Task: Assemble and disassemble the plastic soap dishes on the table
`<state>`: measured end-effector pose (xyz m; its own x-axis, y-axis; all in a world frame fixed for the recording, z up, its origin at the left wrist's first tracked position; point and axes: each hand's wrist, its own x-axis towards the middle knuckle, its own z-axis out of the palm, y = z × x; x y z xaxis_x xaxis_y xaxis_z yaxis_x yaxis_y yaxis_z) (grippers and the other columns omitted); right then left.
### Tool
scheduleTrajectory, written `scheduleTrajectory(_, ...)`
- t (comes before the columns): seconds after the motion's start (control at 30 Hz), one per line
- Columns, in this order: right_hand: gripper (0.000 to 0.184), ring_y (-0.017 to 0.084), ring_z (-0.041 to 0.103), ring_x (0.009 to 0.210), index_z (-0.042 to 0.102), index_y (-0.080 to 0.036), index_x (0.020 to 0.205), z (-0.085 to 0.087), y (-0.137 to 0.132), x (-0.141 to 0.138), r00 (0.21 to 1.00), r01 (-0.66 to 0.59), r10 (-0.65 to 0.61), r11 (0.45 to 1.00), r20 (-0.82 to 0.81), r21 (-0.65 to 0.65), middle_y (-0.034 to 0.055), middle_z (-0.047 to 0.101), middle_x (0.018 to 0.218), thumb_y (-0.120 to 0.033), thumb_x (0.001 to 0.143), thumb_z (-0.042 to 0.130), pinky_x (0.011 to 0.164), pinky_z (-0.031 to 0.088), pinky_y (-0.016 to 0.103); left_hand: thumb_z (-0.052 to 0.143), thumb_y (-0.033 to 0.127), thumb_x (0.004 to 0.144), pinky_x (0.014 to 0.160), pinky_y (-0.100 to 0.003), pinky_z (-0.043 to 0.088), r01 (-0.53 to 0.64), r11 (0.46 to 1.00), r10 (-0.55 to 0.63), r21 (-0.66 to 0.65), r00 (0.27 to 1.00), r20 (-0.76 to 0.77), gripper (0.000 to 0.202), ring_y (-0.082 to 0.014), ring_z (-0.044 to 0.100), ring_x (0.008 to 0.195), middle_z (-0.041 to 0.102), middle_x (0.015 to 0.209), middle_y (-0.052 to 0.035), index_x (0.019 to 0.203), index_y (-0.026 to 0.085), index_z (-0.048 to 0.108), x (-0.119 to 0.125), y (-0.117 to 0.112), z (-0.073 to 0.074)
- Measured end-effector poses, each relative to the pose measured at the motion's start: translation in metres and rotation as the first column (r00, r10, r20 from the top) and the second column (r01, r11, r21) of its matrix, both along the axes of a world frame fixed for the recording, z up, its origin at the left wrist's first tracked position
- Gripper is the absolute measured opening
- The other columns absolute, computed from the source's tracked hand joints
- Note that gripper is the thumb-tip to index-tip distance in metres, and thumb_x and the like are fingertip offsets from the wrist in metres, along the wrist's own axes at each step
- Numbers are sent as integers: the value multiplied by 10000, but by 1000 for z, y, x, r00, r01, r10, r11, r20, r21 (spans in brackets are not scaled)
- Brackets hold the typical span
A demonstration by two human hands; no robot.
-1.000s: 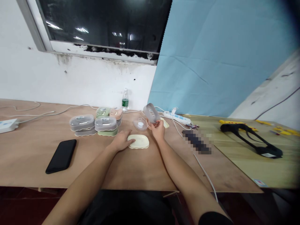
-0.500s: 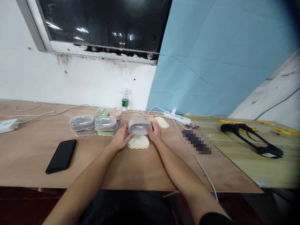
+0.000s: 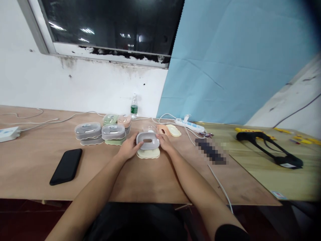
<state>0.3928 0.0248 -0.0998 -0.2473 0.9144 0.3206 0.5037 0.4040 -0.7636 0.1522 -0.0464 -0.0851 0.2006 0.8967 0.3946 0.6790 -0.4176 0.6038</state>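
Note:
Between my two hands is a grey oval plastic lid [image 3: 148, 144] with a slot in its middle, tilted so its hollow inside faces me. My left hand [image 3: 130, 146] grips its left end, thumb along the near rim. At the right end, my right hand [image 3: 164, 142] holds the rim, its fingers partly hidden. Below the lid, a cream scalloped tray [image 3: 148, 154] lies on the table, its far part covered. Just behind sits a clear plastic piece [image 3: 149, 128], partly hidden. An orange slotted piece [image 3: 163, 130] and another cream tray [image 3: 174, 131] lie beyond my right hand.
Stacked oval boxes in grey [image 3: 87, 131], green [image 3: 110, 118] and pink [image 3: 124, 119] stand at left. A phone [image 3: 66, 166] lies nearer. A water bottle [image 3: 134, 107] is by the wall. A power strip [image 3: 190, 125], cables and a black frame [image 3: 269, 150] are at right.
Both hands have tipped the grey lid, so its slot and inside now show, and brought it slightly nearer, over the cream tray. The orange and clear pieces behind are more exposed.

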Motion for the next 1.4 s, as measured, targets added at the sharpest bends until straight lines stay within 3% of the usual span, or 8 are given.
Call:
scheduleTrajectory(0.17,483,154,500,525,544,-193,625,6,0,9,994,-95,106,966,32,-241,1,556,541,-566,870,361,515,378,268,383,574,887,641,-276,442,34,997,-36,-64,999,-32,556,-210,637,739,676,785,-33,1310,226,479,0,-2,2)
scheduleTrajectory(0.47,354,134,453,457,553,-184,728,8,1,16,977,-106,165,924,133,-367,-25,497,481,-463,869,387,447,305,246,370,550,893,630,-271,416,36,995,-51,-94,984,-168,495,-214,636,786,687,899,-67,1186,205,571,2,1,-1)
scheduleTrajectory(0.7,325,95,413,492,462,-173,505,-3,9,14,906,-125,200,969,373,-215,-45,450,494,-376,753,517,478,243,227,455,531,854,674,-278,422,32,989,-75,-146,952,-296,449,-225,634,866,681,1013,-81,1132,210,601,1,3,-5)
scheduleTrajectory(0.8,353,87,377,491,430,-181,517,-11,11,14,933,-78,119,988,338,-134,-62,394,488,-425,742,550,481,234,221,447,544,854,677,-281,425,16,987,-63,-158,952,-299,475,-231,636,883,680,1030,-83,1168,214,583,1,4,-6)
scheduleTrajectory(0.93,413,94,365,508,416,-189,524,-19,13,14,968,60,-80,994,238,89,-56,383,501,-494,776,536,495,254,224,437,553,856,680,-283,429,12,987,-61,-162,952,-300,496,-234,636,900,679,1044,-86,1192,212,567,1,5,-7)
scheduleTrajectory(1.07,252,119,460,553,572,-190,778,-22,16,11,958,210,-242,957,153,200,-43,501,572,-441,796,544,538,318,228,426,555,860,681,-284,432,11,986,-62,-164,949,-308,507,-232,638,896,682,1039,-84,1211,215,558,2,4,-7)
scheduleTrajectory(1.2,369,141,533,606,545,-209,1165,-24,17,10,969,124,-159,975,188,182,-32,582,650,-348,823,523,583,370,238,426,548,862,686,-285,435,21,988,-68,-154,950,-305,510,-233,636,911,675,1065,-88,1217,206,556,2,3,-6)
scheduleTrajectory(1.4,319,174,606,739,599,-227,1147,-26,18,10,957,99,-134,984,256,148,26,680,814,-288,853,492,664,420,270,434,538,862,686,-279,430,27,988,-73,-152,950,-303,497,-230,635,913,677,1055,-82,1212,209,561,2,3,-5)
